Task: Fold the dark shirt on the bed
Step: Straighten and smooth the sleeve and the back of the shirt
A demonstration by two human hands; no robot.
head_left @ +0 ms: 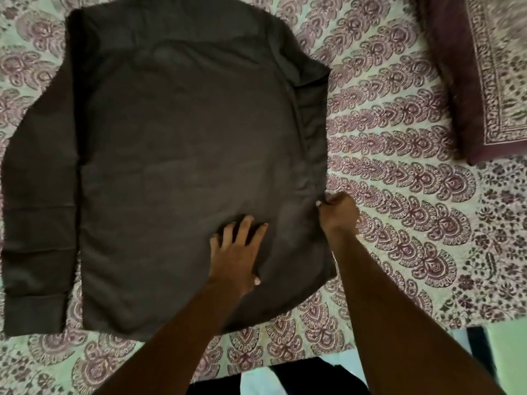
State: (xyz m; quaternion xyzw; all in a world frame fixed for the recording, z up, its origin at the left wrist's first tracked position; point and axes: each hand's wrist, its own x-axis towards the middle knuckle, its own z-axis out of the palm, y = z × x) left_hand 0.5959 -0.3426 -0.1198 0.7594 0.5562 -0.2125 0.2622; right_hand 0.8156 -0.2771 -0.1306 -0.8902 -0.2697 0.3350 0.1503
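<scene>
So far only the right side of the dark shirt [182, 155], flat on the bed [399, 195], looks folded in; the right hand [338, 210] has its fingers pinching that edge, the left hand [236, 246] presses with spread fingers, and the left sleeve [37, 212] is still unfolded.

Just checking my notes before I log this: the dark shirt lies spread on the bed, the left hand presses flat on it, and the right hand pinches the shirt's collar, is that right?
Not quite. The head view shows the right hand pinching the right side edge of the dark shirt low down, not the collar. The left hand does press flat on it.
</scene>
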